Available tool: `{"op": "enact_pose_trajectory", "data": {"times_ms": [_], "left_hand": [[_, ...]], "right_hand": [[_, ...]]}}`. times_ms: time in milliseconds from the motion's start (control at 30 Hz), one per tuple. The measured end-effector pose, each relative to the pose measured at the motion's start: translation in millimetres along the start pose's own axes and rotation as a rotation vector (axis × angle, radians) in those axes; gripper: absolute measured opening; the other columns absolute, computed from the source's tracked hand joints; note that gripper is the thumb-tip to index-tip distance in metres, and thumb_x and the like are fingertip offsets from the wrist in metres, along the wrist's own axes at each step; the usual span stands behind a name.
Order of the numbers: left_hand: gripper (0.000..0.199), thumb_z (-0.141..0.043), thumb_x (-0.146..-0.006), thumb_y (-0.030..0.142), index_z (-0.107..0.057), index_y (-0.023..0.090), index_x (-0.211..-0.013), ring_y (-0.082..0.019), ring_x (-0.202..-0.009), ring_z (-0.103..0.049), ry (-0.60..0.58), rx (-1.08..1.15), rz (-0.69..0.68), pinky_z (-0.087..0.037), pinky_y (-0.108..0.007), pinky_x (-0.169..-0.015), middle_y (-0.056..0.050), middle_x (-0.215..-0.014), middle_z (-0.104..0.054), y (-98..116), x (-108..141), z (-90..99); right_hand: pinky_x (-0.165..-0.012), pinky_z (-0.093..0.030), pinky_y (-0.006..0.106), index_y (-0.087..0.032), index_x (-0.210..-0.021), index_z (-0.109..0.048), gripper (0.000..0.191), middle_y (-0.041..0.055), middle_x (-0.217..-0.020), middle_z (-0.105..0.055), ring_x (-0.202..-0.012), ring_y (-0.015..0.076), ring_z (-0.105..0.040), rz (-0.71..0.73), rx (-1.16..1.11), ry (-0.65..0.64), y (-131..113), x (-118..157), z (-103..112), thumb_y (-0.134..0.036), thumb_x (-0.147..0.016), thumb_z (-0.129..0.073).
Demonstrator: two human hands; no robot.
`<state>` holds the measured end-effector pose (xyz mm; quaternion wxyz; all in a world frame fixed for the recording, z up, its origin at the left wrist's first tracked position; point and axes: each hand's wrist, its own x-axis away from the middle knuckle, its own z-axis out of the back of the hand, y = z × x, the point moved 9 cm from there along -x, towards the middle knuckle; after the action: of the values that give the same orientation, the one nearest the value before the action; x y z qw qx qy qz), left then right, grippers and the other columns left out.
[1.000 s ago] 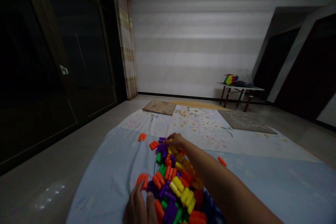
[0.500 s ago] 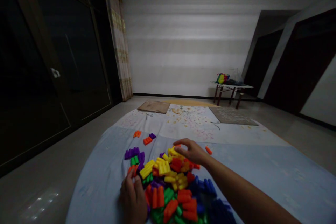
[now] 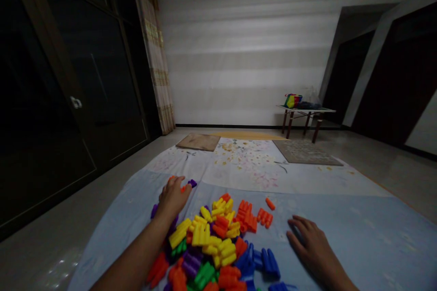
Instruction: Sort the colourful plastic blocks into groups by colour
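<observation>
A heap of plastic pieces lies on the cloth, with yellow pieces at its middle, green pieces near the front and blue pieces on the right. My left hand reaches beyond the heap at the left, over orange pieces beside a purple piece; its fingers are bent, and whether they grip anything is hidden. My right hand rests at the right of the heap, fingers apart and holding nothing. Orange pieces and a single orange piece lie between the heap and that hand.
A light blue and white floral cloth covers the table. A brown mat and a grey mat lie at its far side. Further back, a small table holds a colourful bag and a clear plastic bag.
My left hand has moved forward from the heap's left edge to the far orange pieces. My right hand has left the top of the heap and moved right, onto the cloth. The view has shifted slightly.
</observation>
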<state>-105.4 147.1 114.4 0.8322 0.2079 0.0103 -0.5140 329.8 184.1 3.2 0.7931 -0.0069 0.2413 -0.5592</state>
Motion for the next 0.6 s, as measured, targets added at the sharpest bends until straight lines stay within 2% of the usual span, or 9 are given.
{"op": "enact_pose_trajectory", "data": {"times_ms": [100, 167, 233, 333, 400, 600], "left_hand": [[0.059, -0.041, -0.076, 0.048, -0.045, 0.016, -0.126, -0.034, -0.125, -0.035, -0.038, -0.055, 0.107, -0.031, -0.047, -0.099, -0.017, -0.137, -0.037, -16, -55, -20.2], [0.066, -0.042, -0.074, 0.053, -0.043, 0.015, -0.128, -0.04, -0.127, -0.03, -0.065, -0.073, 0.173, -0.029, -0.055, -0.096, -0.02, -0.14, -0.034, -32, -74, -39.0], [0.071, -0.042, -0.071, 0.058, -0.044, 0.017, -0.129, -0.042, -0.127, -0.029, -0.109, -0.079, 0.19, -0.03, -0.058, -0.093, -0.021, -0.14, -0.032, -43, -81, -58.7], [0.068, -0.044, -0.07, 0.06, -0.049, 0.022, -0.125, -0.039, -0.127, -0.031, -0.165, -0.073, 0.112, -0.031, -0.054, -0.095, -0.018, -0.141, -0.033, -45, -82, -79.8], [0.06, -0.047, -0.069, 0.056, -0.056, 0.024, -0.118, -0.035, -0.126, -0.035, -0.184, -0.063, 0.03, -0.032, -0.048, -0.097, -0.015, -0.139, -0.037, -39, -78, -85.6], [0.026, -0.055, -0.066, 0.037, -0.071, 0.023, -0.083, -0.025, -0.119, -0.042, -0.239, 0.008, -0.217, -0.029, -0.034, -0.102, -0.006, -0.124, -0.053, -9, -41, -77.4]], "right_hand": [[-0.093, -0.04, 0.04, -0.023, -0.107, -0.063, 0.038, 0.009, -0.118, -0.058, -0.11, 0.0252, -0.052, -0.009, 0.005, -0.01, -1, -1, 0, -0.045, -0.081, -0.046], [-0.094, -0.04, 0.04, -0.023, -0.107, -0.063, 0.038, 0.0088, -0.119, -0.058, -0.11, 0.0251, -0.051, -0.011, 0.003, -0.009, 1, -1, -1, -0.045, -0.082, -0.046], [-0.094, -0.039, 0.04, -0.024, -0.107, -0.063, 0.037, 0.0088, -0.118, -0.058, -0.11, 0.0253, -0.051, -0.009, 0.001, -0.011, 4, 0, -4, -0.045, -0.082, -0.046], [-0.094, -0.038, 0.041, -0.024, -0.108, -0.062, 0.038, 0.0087, -0.119, -0.058, -0.11, 0.0254, -0.05, -0.008, -0.001, -0.017, 4, 0, -5, -0.045, -0.082, -0.046], [-0.094, -0.038, 0.04, -0.024, -0.108, -0.062, 0.038, 0.0085, -0.119, -0.057, -0.111, 0.0253, -0.05, -0.013, 0.002, -0.02, 2, 0, -4, -0.045, -0.082, -0.045], [-0.094, -0.037, 0.039, -0.022, -0.107, -0.062, 0.036, 0.009, -0.117, -0.058, -0.11, 0.0248, -0.05, -0.008, 0.01, -0.025, -6, -3, 4, -0.042, -0.081, -0.046]]}}
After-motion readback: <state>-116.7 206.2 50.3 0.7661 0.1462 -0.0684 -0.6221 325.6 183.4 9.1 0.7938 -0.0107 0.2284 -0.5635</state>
